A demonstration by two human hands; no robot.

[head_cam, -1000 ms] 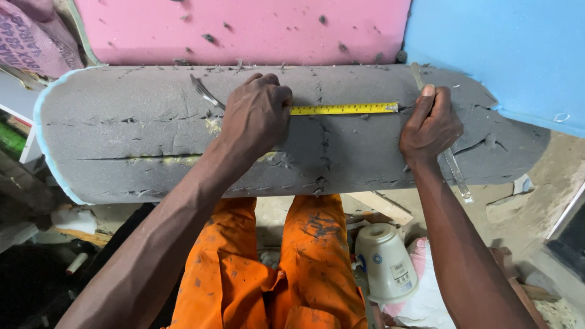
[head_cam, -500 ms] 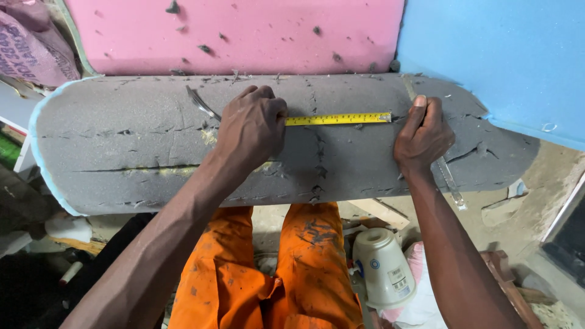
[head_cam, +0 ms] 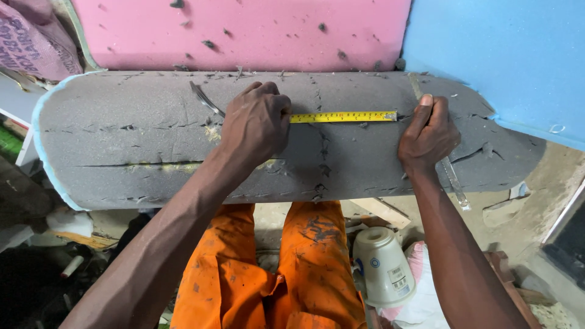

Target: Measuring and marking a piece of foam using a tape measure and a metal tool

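Evidently measuring was underway: left hand point(head_cam: 256, 125) fisted on the yellow steel tape measure point(head_cam: 342, 116) mid-frame, right hand point(head_cam: 428, 135) (fingers curled) pinning a clear plastic ruler point(head_cam: 454, 180) to grey scarred foam slab point(head_cam: 122, 140), steady marking due next.

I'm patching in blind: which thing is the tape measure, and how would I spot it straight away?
Find the long grey foam slab lying across the person's lap, below the pink foam. On its upper part, a thin strip runs between the left hand and the right hand. That is the tape measure: the only bright yellow thing there, with black markings.
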